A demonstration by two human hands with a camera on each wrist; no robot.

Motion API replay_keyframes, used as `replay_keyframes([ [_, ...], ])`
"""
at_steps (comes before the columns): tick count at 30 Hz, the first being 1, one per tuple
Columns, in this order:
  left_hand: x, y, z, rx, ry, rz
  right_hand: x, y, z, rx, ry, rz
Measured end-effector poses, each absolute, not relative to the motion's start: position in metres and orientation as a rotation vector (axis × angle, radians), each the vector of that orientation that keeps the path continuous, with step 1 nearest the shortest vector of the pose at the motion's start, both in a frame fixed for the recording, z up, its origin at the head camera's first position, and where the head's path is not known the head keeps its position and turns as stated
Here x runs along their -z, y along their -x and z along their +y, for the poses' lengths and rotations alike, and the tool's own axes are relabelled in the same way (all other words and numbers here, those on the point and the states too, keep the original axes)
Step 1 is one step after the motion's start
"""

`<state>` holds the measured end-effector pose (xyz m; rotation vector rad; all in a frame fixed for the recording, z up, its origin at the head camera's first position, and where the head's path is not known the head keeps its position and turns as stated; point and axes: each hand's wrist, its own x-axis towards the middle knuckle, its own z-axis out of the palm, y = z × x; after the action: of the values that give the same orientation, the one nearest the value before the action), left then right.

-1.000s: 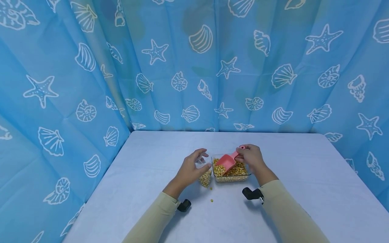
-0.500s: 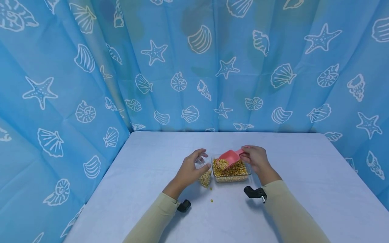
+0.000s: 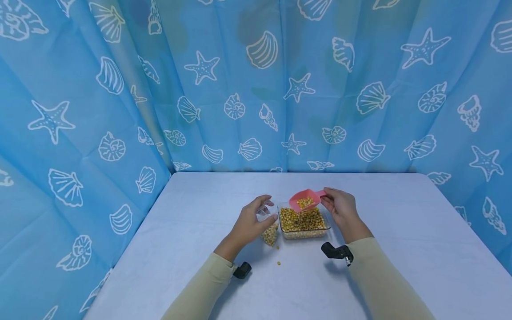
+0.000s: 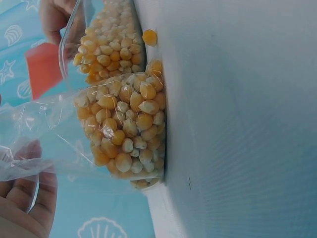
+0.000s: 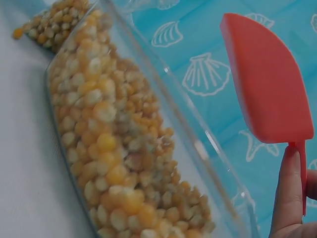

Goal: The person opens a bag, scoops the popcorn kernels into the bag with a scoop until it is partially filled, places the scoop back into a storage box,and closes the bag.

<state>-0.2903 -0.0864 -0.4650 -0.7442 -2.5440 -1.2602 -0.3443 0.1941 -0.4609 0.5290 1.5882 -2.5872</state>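
My right hand [image 3: 342,208] pinches the handle of a pink scoop [image 3: 295,198], which bears yellow corn kernels [image 3: 305,202]. It hangs above the far side of a rectangular glass container [image 3: 329,228] filled with corn kernels. From the right wrist, the scoop's [image 5: 270,82] underside shows, clear of the container's rim [image 5: 203,148]. On the left, my left hand [image 3: 249,226] holds the upper part of a clear plastic bag [image 4: 54,134], its thumb and fingers spread apart at the mouth. Kernels [image 4: 126,124] fill the bag's lower part, which stands on the table beside the container.
Loose kernels [image 3: 278,263] lie on the white-covered table [image 3: 288,293] in front of the bag. A blue curtain [image 3: 240,89] with shell prints hangs behind and on the left. Black wrist mounts [image 3: 336,251] jut inward from both sleeves.
The scoop has come up out of the kernels with a load and tipped level, as my right hand moved slightly up and right. My left hand and the bag have stayed put.
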Motion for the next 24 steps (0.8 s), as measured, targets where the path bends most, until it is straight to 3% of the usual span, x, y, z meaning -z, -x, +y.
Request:
replay_keyframes([
  [24, 0.465, 0.29, -0.085, 1.275, 0.716, -2.59, 0.42, 0.336, 0.167, 2.658, -0.311, 1.797],
])
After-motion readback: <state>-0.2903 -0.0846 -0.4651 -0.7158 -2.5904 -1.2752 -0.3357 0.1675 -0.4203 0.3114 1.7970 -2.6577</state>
